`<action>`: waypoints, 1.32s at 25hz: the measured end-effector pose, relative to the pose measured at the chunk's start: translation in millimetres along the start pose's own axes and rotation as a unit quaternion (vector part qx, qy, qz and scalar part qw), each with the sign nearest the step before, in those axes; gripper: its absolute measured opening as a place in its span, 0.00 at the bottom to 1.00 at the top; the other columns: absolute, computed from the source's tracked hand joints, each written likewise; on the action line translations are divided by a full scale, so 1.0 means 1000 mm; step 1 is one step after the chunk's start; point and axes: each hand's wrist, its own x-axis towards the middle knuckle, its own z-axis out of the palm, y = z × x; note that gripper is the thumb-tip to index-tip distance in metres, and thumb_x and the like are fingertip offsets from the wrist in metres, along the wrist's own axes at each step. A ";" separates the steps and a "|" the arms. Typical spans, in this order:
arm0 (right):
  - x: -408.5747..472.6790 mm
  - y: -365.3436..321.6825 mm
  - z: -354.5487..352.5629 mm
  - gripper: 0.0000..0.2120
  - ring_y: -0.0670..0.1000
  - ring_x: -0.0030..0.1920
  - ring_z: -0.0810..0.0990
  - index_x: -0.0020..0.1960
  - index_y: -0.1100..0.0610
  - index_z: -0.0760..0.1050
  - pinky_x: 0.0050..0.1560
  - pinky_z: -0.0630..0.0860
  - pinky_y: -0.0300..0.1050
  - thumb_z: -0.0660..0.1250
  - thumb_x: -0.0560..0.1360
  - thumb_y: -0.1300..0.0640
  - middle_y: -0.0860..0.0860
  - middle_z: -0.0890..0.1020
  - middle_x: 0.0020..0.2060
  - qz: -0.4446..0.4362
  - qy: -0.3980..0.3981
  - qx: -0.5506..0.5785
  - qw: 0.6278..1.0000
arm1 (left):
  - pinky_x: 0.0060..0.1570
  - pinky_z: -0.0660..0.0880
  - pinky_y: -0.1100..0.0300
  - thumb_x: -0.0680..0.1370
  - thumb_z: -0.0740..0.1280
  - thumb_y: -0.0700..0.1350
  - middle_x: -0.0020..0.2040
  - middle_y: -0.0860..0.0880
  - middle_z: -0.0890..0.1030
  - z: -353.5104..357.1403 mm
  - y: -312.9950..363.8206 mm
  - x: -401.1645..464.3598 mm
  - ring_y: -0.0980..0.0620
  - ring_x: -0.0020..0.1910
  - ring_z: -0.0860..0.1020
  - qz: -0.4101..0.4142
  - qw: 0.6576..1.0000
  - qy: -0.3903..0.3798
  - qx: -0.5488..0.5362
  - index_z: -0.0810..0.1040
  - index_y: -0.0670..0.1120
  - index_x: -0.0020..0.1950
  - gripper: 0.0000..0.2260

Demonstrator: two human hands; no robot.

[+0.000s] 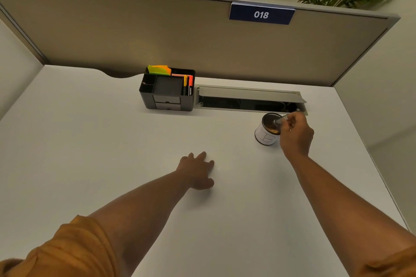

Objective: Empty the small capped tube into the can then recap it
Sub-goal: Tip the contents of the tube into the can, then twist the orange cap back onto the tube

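A small white can (265,135) with a drawn letter stands on the white desk (112,141) at the right, its open top showing brownish contents. My right hand (296,135) holds a small clear tube (280,120) tipped sideways, with its mouth over the can's opening. My left hand (198,170) rests palm down on the desk at the middle, fingers spread. The cap is not visible; whether it lies under the left hand I cannot tell.
A black desk organiser (167,92) with sticky notes and pens stands at the back centre. To its right is an open cable tray (249,101) set into the desk, just behind the can. A partition wall (157,36) closes off the back.
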 end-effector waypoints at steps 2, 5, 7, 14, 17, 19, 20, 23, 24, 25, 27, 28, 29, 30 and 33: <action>-0.005 -0.005 0.001 0.07 0.50 0.42 0.80 0.50 0.51 0.72 0.41 0.73 0.34 0.68 0.78 0.61 0.48 0.79 0.41 0.024 0.006 0.033 0.999 | 0.74 0.61 0.43 0.74 0.62 0.61 0.83 0.50 0.47 0.002 -0.002 0.000 0.37 0.80 0.51 0.001 0.999 -0.010 -0.035 0.54 0.59 0.80 0.36; -0.020 -0.011 0.005 0.09 0.48 0.44 0.80 0.56 0.53 0.73 0.41 0.72 0.30 0.69 0.77 0.60 0.47 0.80 0.44 0.044 -0.010 0.079 0.996 | 0.73 0.64 0.40 0.71 0.70 0.60 0.83 0.53 0.44 0.006 -0.010 -0.005 0.41 0.81 0.41 0.010 0.992 -0.039 -0.119 0.51 0.58 0.81 0.44; -0.032 -0.016 0.009 0.10 0.47 0.44 0.80 0.57 0.53 0.73 0.42 0.73 0.31 0.69 0.77 0.58 0.48 0.81 0.45 0.050 -0.041 0.100 0.993 | 0.72 0.65 0.40 0.67 0.76 0.60 0.82 0.51 0.48 0.011 -0.019 -0.012 0.42 0.81 0.46 0.020 0.990 -0.022 -0.136 0.53 0.56 0.81 0.48; -0.092 -0.030 0.035 0.09 0.49 0.45 0.82 0.55 0.49 0.76 0.42 0.76 0.42 0.70 0.75 0.56 0.47 0.83 0.44 0.157 -0.232 0.143 0.949 | 0.49 0.72 0.57 0.73 0.70 0.41 0.55 0.49 0.72 0.033 -0.033 -0.032 0.45 0.56 0.75 0.007 0.966 0.081 -0.246 0.77 0.48 0.58 0.14; -0.108 -0.035 0.043 0.10 0.53 0.46 0.83 0.54 0.50 0.77 0.48 0.80 0.51 0.71 0.74 0.59 0.52 0.84 0.46 0.215 -0.263 0.184 0.922 | 0.47 0.71 0.60 0.75 0.71 0.39 0.51 0.46 0.81 0.036 -0.034 -0.038 0.46 0.51 0.79 -0.014 0.931 0.147 -0.333 0.82 0.44 0.51 0.05; -0.116 -0.039 0.046 0.10 0.57 0.48 0.84 0.52 0.51 0.78 0.53 0.81 0.54 0.71 0.74 0.62 0.55 0.85 0.47 0.249 -0.263 0.208 0.909 | 0.44 0.73 0.60 0.73 0.72 0.40 0.50 0.48 0.83 0.033 -0.036 -0.044 0.49 0.46 0.79 -0.060 0.878 0.166 -0.445 0.82 0.46 0.50 0.07; -0.120 -0.041 0.046 0.10 0.58 0.49 0.84 0.52 0.52 0.78 0.54 0.81 0.54 0.70 0.74 0.63 0.55 0.84 0.47 0.261 -0.266 0.221 0.901 | 0.41 0.74 0.60 0.73 0.73 0.39 0.51 0.48 0.82 0.030 -0.037 -0.047 0.49 0.44 0.79 -0.076 0.848 0.162 -0.499 0.81 0.46 0.52 0.09; -0.132 -0.048 0.046 0.10 0.55 0.47 0.85 0.54 0.55 0.78 0.54 0.82 0.50 0.69 0.75 0.65 0.57 0.84 0.47 0.295 -0.282 0.273 0.871 | 0.36 0.74 0.61 0.70 0.75 0.36 0.51 0.46 0.82 0.022 -0.042 -0.053 0.51 0.39 0.78 -0.089 0.793 0.152 -0.583 0.79 0.45 0.53 0.14; -0.135 -0.051 0.046 0.10 0.54 0.46 0.85 0.54 0.55 0.78 0.53 0.83 0.49 0.69 0.75 0.65 0.58 0.84 0.48 0.301 -0.288 0.287 0.863 | 0.36 0.74 0.61 0.69 0.75 0.35 0.51 0.46 0.83 0.020 -0.043 -0.055 0.51 0.39 0.78 -0.087 0.788 0.155 -0.589 0.79 0.44 0.52 0.14; -0.138 -0.054 0.046 0.09 0.54 0.46 0.85 0.54 0.56 0.79 0.52 0.83 0.48 0.69 0.75 0.66 0.59 0.84 0.48 0.304 -0.295 0.294 0.857 | 0.36 0.74 0.61 0.68 0.76 0.35 0.50 0.46 0.83 0.019 -0.044 -0.057 0.51 0.39 0.79 -0.083 0.784 0.158 -0.594 0.80 0.44 0.50 0.14; -0.145 -0.058 0.046 0.08 0.55 0.47 0.85 0.54 0.58 0.79 0.53 0.83 0.49 0.69 0.76 0.66 0.60 0.84 0.49 0.304 -0.305 0.302 0.851 | 0.44 0.79 0.57 0.68 0.77 0.34 0.50 0.45 0.84 0.016 -0.044 -0.061 0.47 0.45 0.82 -0.072 0.767 0.164 -0.616 0.81 0.44 0.50 0.13; -0.148 -0.060 0.045 0.08 0.56 0.48 0.85 0.54 0.59 0.79 0.53 0.82 0.50 0.69 0.76 0.66 0.60 0.84 0.49 0.307 -0.307 0.305 0.848 | 0.50 0.80 0.53 0.69 0.76 0.33 0.52 0.44 0.84 0.015 -0.044 -0.062 0.44 0.49 0.83 -0.065 0.753 0.168 -0.633 0.82 0.44 0.51 0.13; -0.151 -0.061 0.045 0.08 0.57 0.48 0.85 0.54 0.59 0.79 0.54 0.82 0.50 0.69 0.76 0.66 0.60 0.84 0.49 0.313 -0.308 0.310 0.843 | 0.56 0.80 0.49 0.70 0.76 0.33 0.53 0.42 0.84 0.014 -0.043 -0.063 0.42 0.53 0.83 -0.057 0.739 0.169 -0.650 0.83 0.43 0.52 0.13; -0.154 -0.062 0.044 0.08 0.57 0.49 0.85 0.54 0.60 0.79 0.54 0.82 0.50 0.69 0.76 0.66 0.60 0.84 0.49 0.320 -0.309 0.316 0.838 | 0.59 0.80 0.48 0.71 0.75 0.32 0.54 0.41 0.84 0.013 -0.043 -0.065 0.41 0.54 0.83 -0.047 0.727 0.168 -0.664 0.83 0.43 0.53 0.13; -0.163 -0.065 0.042 0.07 0.58 0.48 0.85 0.55 0.62 0.78 0.54 0.82 0.50 0.68 0.77 0.67 0.61 0.84 0.49 0.339 -0.320 0.341 0.816 | 0.56 0.81 0.53 0.74 0.74 0.31 0.56 0.39 0.84 0.012 -0.042 -0.070 0.46 0.49 0.83 -0.017 0.708 0.161 -0.687 0.83 0.42 0.57 0.13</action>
